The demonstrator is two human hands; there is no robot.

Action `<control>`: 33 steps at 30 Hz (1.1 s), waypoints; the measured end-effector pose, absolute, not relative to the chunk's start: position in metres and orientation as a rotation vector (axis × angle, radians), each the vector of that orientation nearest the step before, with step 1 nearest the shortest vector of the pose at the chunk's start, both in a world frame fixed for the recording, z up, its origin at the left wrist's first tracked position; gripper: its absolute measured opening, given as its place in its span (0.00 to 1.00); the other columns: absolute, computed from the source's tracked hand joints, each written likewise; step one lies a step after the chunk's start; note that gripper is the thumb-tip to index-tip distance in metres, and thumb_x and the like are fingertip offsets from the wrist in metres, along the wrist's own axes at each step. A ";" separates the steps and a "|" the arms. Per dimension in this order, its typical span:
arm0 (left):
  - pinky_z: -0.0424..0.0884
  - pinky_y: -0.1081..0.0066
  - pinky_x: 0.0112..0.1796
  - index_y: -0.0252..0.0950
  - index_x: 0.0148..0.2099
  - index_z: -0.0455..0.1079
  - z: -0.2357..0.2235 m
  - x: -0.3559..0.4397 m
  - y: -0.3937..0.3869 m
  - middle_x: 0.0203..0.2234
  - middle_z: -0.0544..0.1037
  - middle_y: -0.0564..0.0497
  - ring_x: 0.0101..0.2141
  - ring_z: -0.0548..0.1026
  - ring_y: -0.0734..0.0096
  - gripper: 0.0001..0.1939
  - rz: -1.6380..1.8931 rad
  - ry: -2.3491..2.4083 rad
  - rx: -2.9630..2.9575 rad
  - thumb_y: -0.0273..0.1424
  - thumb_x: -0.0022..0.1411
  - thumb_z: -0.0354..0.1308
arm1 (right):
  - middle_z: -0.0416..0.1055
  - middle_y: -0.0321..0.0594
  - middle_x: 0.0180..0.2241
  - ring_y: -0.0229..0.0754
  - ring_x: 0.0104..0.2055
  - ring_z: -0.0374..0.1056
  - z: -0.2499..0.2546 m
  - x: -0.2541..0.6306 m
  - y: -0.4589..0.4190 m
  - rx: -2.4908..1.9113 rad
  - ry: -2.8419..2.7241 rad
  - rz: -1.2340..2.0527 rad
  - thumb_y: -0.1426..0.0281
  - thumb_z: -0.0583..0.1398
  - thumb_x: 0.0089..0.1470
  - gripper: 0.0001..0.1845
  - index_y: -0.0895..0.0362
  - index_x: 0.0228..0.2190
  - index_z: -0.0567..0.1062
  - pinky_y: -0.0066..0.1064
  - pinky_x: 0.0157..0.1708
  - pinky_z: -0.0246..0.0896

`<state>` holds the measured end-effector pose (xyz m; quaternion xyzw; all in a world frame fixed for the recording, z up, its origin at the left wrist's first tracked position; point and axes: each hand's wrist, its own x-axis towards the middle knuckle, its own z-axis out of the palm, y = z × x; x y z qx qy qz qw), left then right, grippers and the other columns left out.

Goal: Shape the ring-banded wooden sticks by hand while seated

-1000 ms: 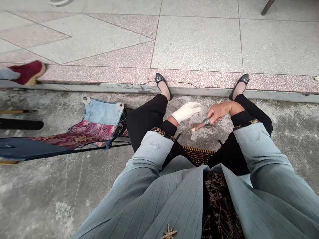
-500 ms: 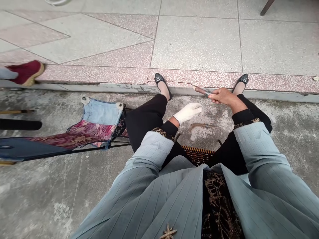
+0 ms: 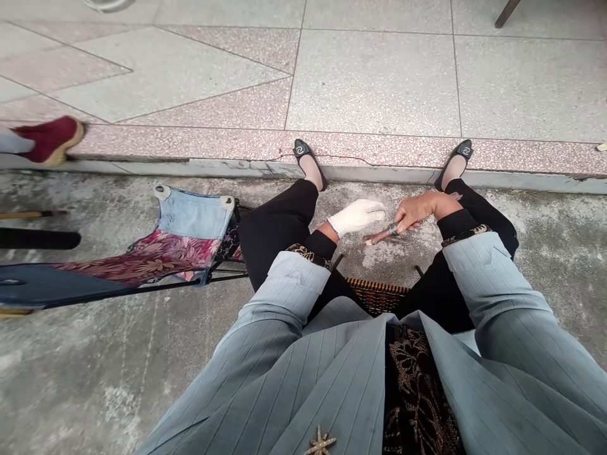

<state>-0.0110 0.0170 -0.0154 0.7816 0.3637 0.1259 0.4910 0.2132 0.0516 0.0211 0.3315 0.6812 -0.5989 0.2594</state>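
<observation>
A white knitted glove covers my left hand (image 3: 359,216). Its fingers are together and curled; the palm faces away, so I cannot make out anything inside. My bare right hand (image 3: 417,211) is closed round a wooden-handled tool (image 3: 379,237), gripping it by the wire-wound section. The pale handle end points down and left, just below the gloved fingers. Most of the tool's other end is hidden by the hand, and its kind does not show. Beneath the handle, a thin brown curved piece (image 3: 402,239) lies on the concrete, partly covered.
I sit on a woven seat (image 3: 377,294), feet on the tiled step (image 3: 370,160). To the left stands a fabric folding chair (image 3: 192,221). Another person's red shoe (image 3: 52,139) rests on the step edge. A dark leg of some furniture (image 3: 507,12) is at the top right.
My right hand has turned and come down slightly, swinging the tool's handle end from above the step edge to below the gloved hand. My left hand has barely moved.
</observation>
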 end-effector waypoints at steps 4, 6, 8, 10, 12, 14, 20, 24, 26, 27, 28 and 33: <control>0.63 0.74 0.27 0.33 0.37 0.69 -0.014 -0.011 0.017 0.21 0.67 0.54 0.22 0.64 0.77 0.19 0.521 0.773 1.450 0.45 0.65 0.52 | 0.70 0.35 0.25 0.32 0.23 0.59 0.037 0.231 0.052 1.199 2.119 -2.211 0.49 0.65 0.50 0.23 0.58 0.33 0.77 0.27 0.25 0.53; 0.61 0.75 0.25 0.33 0.36 0.68 -0.016 -0.009 0.016 0.19 0.65 0.56 0.20 0.61 0.78 0.20 0.557 0.723 1.361 0.46 0.65 0.53 | 0.69 0.34 0.23 0.31 0.22 0.57 0.038 0.236 0.054 1.639 2.187 -2.304 0.47 0.64 0.50 0.25 0.58 0.31 0.75 0.27 0.24 0.52; 0.60 0.76 0.24 0.33 0.35 0.69 -0.017 -0.007 0.015 0.19 0.65 0.56 0.20 0.61 0.79 0.19 0.493 0.716 1.396 0.45 0.64 0.54 | 0.67 0.34 0.22 0.31 0.21 0.56 0.033 0.237 0.057 1.939 2.162 -2.200 0.47 0.64 0.50 0.25 0.58 0.28 0.74 0.27 0.23 0.51; 0.58 0.76 0.24 0.33 0.34 0.70 -0.019 -0.005 0.014 0.19 0.65 0.56 0.19 0.60 0.79 0.18 0.414 0.742 1.489 0.44 0.65 0.53 | 0.67 0.34 0.21 0.32 0.21 0.57 0.025 0.234 0.061 2.059 2.136 -1.965 0.50 0.65 0.51 0.23 0.59 0.27 0.74 0.27 0.24 0.52; 0.58 0.76 0.24 0.33 0.34 0.70 -0.019 -0.005 0.014 0.19 0.66 0.56 0.20 0.61 0.79 0.18 0.371 0.778 1.599 0.43 0.65 0.52 | 0.67 0.36 0.21 0.34 0.22 0.59 0.019 0.230 0.064 2.101 2.152 -1.627 0.54 0.64 0.53 0.20 0.59 0.26 0.75 0.29 0.25 0.53; 0.59 0.75 0.27 0.33 0.35 0.71 -0.017 -0.005 0.014 0.21 0.68 0.55 0.22 0.63 0.78 0.19 0.335 0.822 1.713 0.43 0.66 0.50 | 0.70 0.38 0.23 0.38 0.26 0.63 0.018 0.225 0.065 2.069 2.161 -1.262 0.56 0.63 0.55 0.18 0.59 0.27 0.77 0.30 0.28 0.54; 0.64 0.73 0.35 0.33 0.40 0.75 -0.015 -0.008 0.015 0.30 0.76 0.51 0.31 0.71 0.70 0.19 0.236 0.902 2.013 0.40 0.66 0.49 | 0.75 0.47 0.31 0.45 0.32 0.68 0.018 0.216 0.061 1.625 1.970 -0.856 0.56 0.63 0.55 0.17 0.59 0.32 0.79 0.34 0.32 0.54; 0.66 0.72 0.39 0.33 0.40 0.75 -0.013 -0.010 0.016 0.34 0.78 0.49 0.34 0.73 0.69 0.17 0.255 0.857 2.011 0.39 0.66 0.50 | 0.69 0.37 0.21 0.37 0.23 0.60 0.013 0.215 0.054 1.067 1.787 -1.400 0.54 0.65 0.51 0.19 0.58 0.28 0.78 0.32 0.29 0.55; 0.66 0.73 0.35 0.32 0.38 0.74 -0.012 -0.011 0.017 0.31 0.77 0.49 0.31 0.72 0.71 0.16 0.306 0.867 1.905 0.38 0.65 0.52 | 0.67 0.34 0.20 0.34 0.22 0.58 0.018 0.217 0.052 0.860 1.791 -1.671 0.52 0.66 0.49 0.21 0.58 0.28 0.78 0.31 0.27 0.54; 0.66 0.73 0.33 0.32 0.38 0.73 -0.012 -0.011 0.017 0.29 0.76 0.50 0.28 0.71 0.73 0.15 0.347 0.869 1.825 0.38 0.65 0.52 | 0.67 0.33 0.20 0.34 0.22 0.58 0.022 0.219 0.051 0.809 1.820 -1.792 0.51 0.66 0.49 0.21 0.58 0.28 0.78 0.30 0.26 0.53; 0.65 0.74 0.30 0.31 0.39 0.72 -0.012 -0.011 0.017 0.27 0.75 0.50 0.25 0.69 0.75 0.14 0.406 0.875 1.732 0.38 0.65 0.52 | 0.69 0.33 0.22 0.33 0.22 0.58 0.027 0.221 0.051 0.799 1.888 -1.913 0.51 0.65 0.50 0.21 0.58 0.30 0.79 0.29 0.26 0.53; 0.59 0.77 0.23 0.32 0.36 0.70 -0.014 -0.011 0.017 0.22 0.69 0.53 0.19 0.62 0.79 0.16 0.508 0.796 1.482 0.41 0.67 0.52 | 0.68 0.34 0.22 0.31 0.21 0.57 0.039 0.235 0.053 1.570 2.134 -2.340 0.49 0.67 0.46 0.24 0.58 0.28 0.75 0.26 0.22 0.51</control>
